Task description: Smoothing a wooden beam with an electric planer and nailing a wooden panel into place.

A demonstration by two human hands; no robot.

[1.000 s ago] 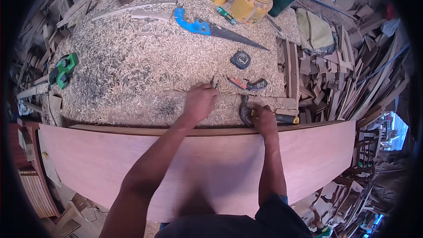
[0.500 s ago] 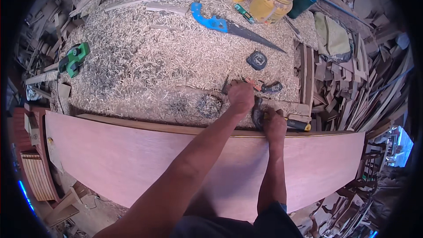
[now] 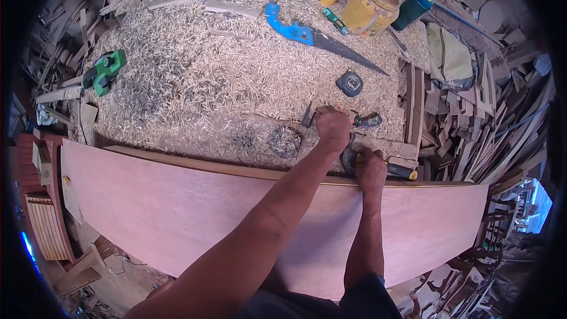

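My left hand [image 3: 333, 126] is closed over the shavings at the bench's near edge. What its fingers hold is hidden beneath it. A small dark tool end [image 3: 308, 114] shows just left of it, and a black-handled tool [image 3: 367, 120] lies just to its right. My right hand [image 3: 371, 169] is wrapped round a hammer [image 3: 403, 171] with a black and yellow handle. The dark hammer head [image 3: 348, 156] shows between my two hands. Both forearms reach over a long, pale pinkish wooden panel [image 3: 159, 192], which stands along the bench's near side.
Thick wood shavings [image 3: 195, 65] cover the bench. On them lie a tape measure [image 3: 349, 83], a blue-handled saw [image 3: 295, 31] and a green power planer [image 3: 104, 72]. Yellow tubs [image 3: 369, 10] and a dark green bottle [image 3: 411, 10] stand at the far right. Stacked offcuts [image 3: 466, 136] crowd the right side.
My left hand has shifted slightly right, covering an orange piece that showed beside it before. My right hand stays at the hammer. The whole view has moved a little.
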